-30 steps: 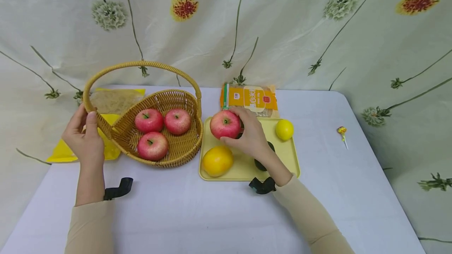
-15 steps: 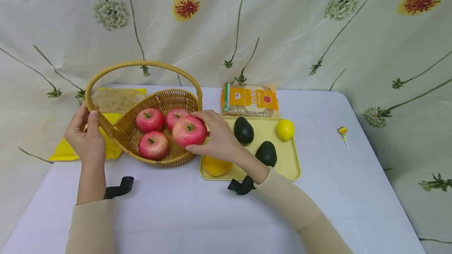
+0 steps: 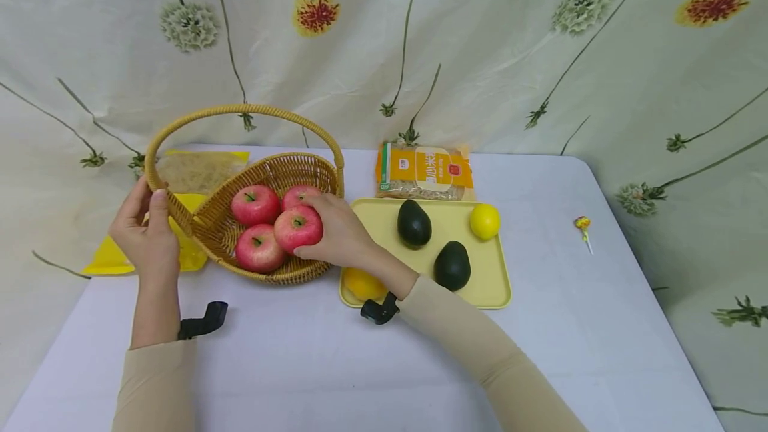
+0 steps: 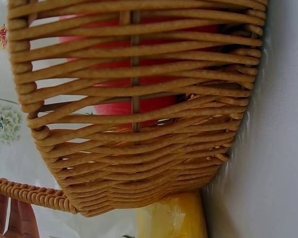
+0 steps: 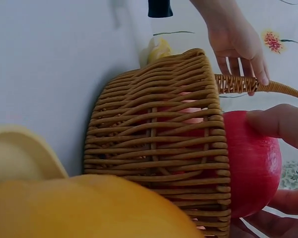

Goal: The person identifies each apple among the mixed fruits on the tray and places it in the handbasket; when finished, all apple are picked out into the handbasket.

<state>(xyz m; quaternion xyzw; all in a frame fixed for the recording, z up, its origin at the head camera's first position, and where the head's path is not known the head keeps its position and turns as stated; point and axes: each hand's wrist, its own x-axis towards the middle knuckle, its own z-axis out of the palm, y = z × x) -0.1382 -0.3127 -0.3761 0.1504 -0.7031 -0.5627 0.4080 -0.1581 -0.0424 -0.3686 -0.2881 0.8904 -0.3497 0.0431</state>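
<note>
My left hand grips the left end of the handle on a wicker basket; thumb and fingers close round the cane. My right hand holds a red apple at the basket's right side, low over its opening. In the right wrist view the apple shows just past the basket's rim, thumb on one side and fingers on the other. Three more apples sit in the basket: one at the left, one in front, and one at the back, partly covered by my right hand.
Right of the basket lies a yellow tray with two avocados, a yellow lemon and an orange-yellow fruit partly behind my right wrist. An orange food packet lies behind it, a yellow packet behind the basket, a lollipop far right.
My right hand has carried the apple left from above the tray to over the basket, then lower among the other apples. The avocados have come into view. My left hand stays on the handle.
</note>
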